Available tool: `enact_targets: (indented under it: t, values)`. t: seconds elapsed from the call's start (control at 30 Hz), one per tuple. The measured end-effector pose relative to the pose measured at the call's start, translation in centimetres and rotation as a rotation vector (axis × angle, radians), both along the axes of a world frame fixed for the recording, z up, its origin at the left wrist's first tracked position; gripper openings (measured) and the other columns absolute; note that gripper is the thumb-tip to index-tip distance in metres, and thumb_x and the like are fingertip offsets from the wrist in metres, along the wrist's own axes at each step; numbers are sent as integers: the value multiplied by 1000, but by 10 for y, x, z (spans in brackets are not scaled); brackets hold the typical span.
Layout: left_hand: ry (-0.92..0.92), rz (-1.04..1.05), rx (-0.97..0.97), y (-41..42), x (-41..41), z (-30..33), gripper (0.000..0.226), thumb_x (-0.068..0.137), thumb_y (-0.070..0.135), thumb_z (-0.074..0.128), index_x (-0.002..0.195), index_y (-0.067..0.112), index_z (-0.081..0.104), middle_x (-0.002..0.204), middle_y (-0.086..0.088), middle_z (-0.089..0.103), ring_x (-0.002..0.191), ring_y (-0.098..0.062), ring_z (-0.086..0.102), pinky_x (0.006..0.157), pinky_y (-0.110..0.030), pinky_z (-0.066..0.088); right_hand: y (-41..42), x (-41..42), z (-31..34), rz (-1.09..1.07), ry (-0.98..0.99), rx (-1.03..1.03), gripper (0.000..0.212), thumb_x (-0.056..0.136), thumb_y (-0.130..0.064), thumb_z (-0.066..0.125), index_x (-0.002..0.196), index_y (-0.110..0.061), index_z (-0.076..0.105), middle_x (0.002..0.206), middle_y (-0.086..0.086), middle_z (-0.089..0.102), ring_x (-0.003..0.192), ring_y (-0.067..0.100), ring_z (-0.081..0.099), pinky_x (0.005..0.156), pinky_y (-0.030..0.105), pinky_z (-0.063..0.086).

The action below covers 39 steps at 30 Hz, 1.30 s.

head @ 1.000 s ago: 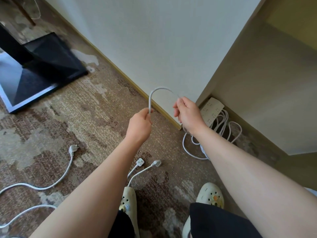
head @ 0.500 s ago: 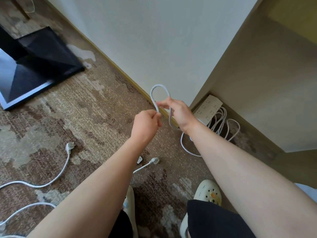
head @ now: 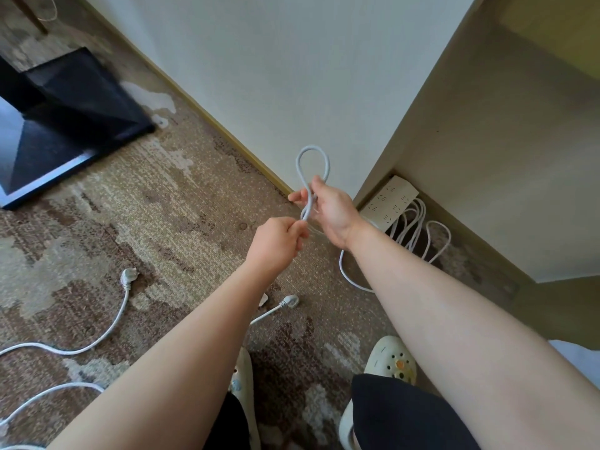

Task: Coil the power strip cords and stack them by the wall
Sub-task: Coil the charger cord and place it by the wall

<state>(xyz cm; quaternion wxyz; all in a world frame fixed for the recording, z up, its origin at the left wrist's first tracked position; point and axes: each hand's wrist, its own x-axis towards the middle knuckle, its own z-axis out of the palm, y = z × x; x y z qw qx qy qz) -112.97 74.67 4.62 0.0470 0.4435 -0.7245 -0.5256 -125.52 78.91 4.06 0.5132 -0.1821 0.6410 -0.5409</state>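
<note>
1. Since half a second ago the loop of cord [head: 312, 164] has narrowed from an open arch into a tall closed oval, and my hands have drawn closer together beneath it.
2. The cord is white and held up in the air in front of the wall corner, its loop standing above my right hand [head: 331, 212].
3. My right hand grips the crossing strands at the base of the loop, thumb and fingers pinched around them.
4. My left hand [head: 279, 243] sits just below and to the left, fist closed on the cord's lower run, knuckles nearly touching the right hand.
5. Behind my right wrist, a white power strip [head: 391, 203] lies on the floor against the wall, in the recess under a beige cabinet [head: 506, 151].
6. Loose loops of its cable [head: 418, 235] spill over the carpet beside it.
7. A white plug [head: 290, 301] lies on the carpet [head: 162, 203] between my forearms.
8. Another plug [head: 129, 277] with a long trailing lead lies well apart to the left.
9. My cream clogs [head: 391, 360] show at the bottom edge.
10. A black stand base [head: 65, 115] sits far left.
</note>
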Motion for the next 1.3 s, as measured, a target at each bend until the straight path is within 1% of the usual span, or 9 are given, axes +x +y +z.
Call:
enact_targets:
  t: [0.13,0.27,0.4,0.57,0.7,0.83,1.0,1.1,1.3]
  values:
    - [-127,-161,23,-8,37,-14,31,101,24,43,87,12,67,68,0,57,60,-14,52,65,-33,47,1,-12,4,-39,-2,-43,40,110,-31,23,83,-12,46,66,4,53,78,26,63,105,51,41]
    - [-250,-246,-3,-14,69,-27,30,102,28,40,93,15,66,71,-1,54,60,-15,47,59,-29,41,1,-18,5,-74,52,-54,37,110,-29,25,82,-14,41,60,1,38,58,20,48,95,50,48]
    - [-225,-267,-163,-13,50,-26,28,101,30,43,92,21,67,64,4,54,51,-11,43,50,-25,33,-3,-13,5,-111,59,-89,25,107,-16,37,83,-14,43,66,2,43,62,18,43,75,37,45]
    - [-238,-276,-212,-5,37,-28,27,101,31,44,94,21,68,60,6,52,48,-9,41,47,-25,30,3,-10,1,-76,168,-30,28,109,-24,35,86,-11,46,60,0,42,56,16,52,88,46,52]
    - [-176,-288,-130,-8,55,-31,28,101,36,43,101,23,68,62,6,52,50,-9,43,49,-25,35,3,-14,4,-115,186,-39,27,108,-28,37,89,-10,46,59,-3,34,46,12,36,62,38,59]
    - [-275,-280,8,-22,103,-45,29,102,30,40,111,14,63,73,3,53,63,-13,48,66,-32,45,6,-30,6,-196,242,-23,28,107,-29,39,86,-13,48,61,-4,34,47,10,31,46,31,40]
    - [-338,-194,0,-40,129,-41,29,102,27,40,95,14,65,84,-8,60,78,-27,54,66,-31,43,7,-35,-4,-110,413,37,25,105,-27,43,82,-20,49,66,-4,37,52,9,32,50,26,29]
    - [-317,-335,-83,-36,94,-22,31,101,27,41,89,15,67,91,-6,62,76,-21,55,71,-31,44,0,-29,-5,-5,574,82,23,101,-26,49,79,-32,44,73,-14,41,62,4,38,58,24,31]
    - [-138,-532,-234,-15,28,8,21,99,21,48,95,7,63,91,-2,56,82,-18,51,75,-32,39,-3,-12,-18,149,603,200,19,84,-22,56,69,-22,44,62,-5,43,58,17,39,58,33,30]
